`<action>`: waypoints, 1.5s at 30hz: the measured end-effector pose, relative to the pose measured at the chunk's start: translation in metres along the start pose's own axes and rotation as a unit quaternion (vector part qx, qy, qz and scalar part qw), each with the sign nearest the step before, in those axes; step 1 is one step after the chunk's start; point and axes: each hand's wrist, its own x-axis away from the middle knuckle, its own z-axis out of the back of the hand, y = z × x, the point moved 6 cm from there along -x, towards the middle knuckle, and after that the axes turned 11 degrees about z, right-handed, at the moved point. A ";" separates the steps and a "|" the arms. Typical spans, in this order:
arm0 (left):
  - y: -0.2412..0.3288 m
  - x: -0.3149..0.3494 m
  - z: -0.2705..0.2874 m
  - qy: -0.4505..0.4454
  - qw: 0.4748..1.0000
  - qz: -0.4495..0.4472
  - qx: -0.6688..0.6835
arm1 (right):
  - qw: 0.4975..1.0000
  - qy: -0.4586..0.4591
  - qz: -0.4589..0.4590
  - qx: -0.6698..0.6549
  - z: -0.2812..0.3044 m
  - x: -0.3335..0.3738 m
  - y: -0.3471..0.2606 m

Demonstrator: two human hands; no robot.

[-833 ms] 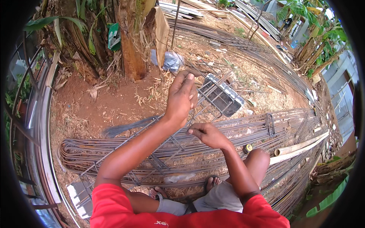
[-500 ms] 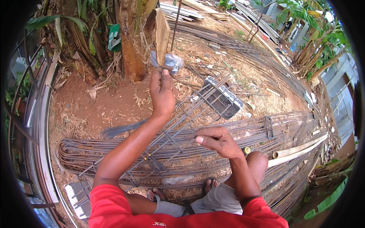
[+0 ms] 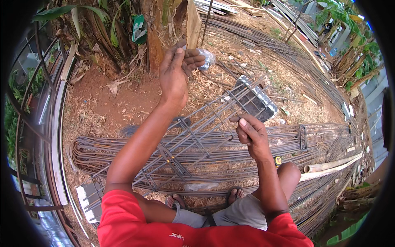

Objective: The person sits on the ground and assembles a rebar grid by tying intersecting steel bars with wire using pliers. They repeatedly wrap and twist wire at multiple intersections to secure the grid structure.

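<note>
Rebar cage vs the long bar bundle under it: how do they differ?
The rebar cage is an open frame with crosspieces; the bar bundle is long bars side by side, looped at its left end. The rebar cage runs diagonally, lower left to upper right; the bar bundle runs roughly across the view. Both are dark metal.

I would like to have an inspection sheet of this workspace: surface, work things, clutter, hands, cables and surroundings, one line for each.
Surface: dirt ground with dry straw.
Work things: a steel cage lies slanted across bent rods; one end is over a dark block, the other by a white block.
Clutter: dark wire strands, clear plastic, tape measure, bamboo pole.
Hands: left hand is raised, fingers partly spread; right hand is near the cage, fingers curled; whether either holds something thin, cannot tell.
Cables: nothing seen.
Surroundings: plant trunk, boards and more steel rods farther off.
</note>
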 end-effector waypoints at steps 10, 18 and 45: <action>-0.028 0.023 -0.035 -0.115 0.989 0.091 -0.016 | 0.993 0.094 0.006 -0.070 0.029 -0.009 0.000; -0.014 0.021 -0.036 -0.077 0.985 0.092 0.125 | 0.995 -0.032 -0.003 0.096 0.002 -0.007 0.008; -0.060 0.070 -0.074 -0.184 0.970 0.149 -0.059 | 0.968 -0.080 -0.106 -0.211 -0.003 0.009 0.022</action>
